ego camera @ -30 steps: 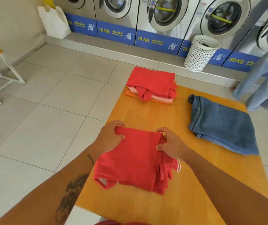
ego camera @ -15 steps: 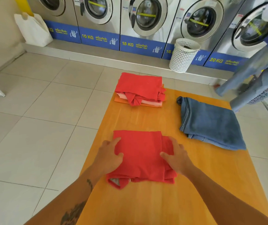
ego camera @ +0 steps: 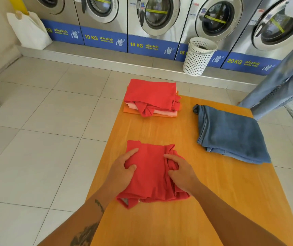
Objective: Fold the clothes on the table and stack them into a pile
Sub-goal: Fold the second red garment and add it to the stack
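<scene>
A folded red garment lies near the front of the orange wooden table. My left hand grips its left side, fingers curled into the cloth. My right hand pinches the bunched right edge. At the table's far left end stands a pile of folded clothes, red on top with pink and orange below. Folded blue jeans lie on the right side of the table.
A row of washing machines lines the far wall. A white perforated basket stands on the step before them, a white bag at the left. Another person's jeans-clad legs stand at the table's far right corner.
The garment was folded over and laid flat. My hands went from pressing flat on it to curling their fingers into both sides, bunching the cloth.
</scene>
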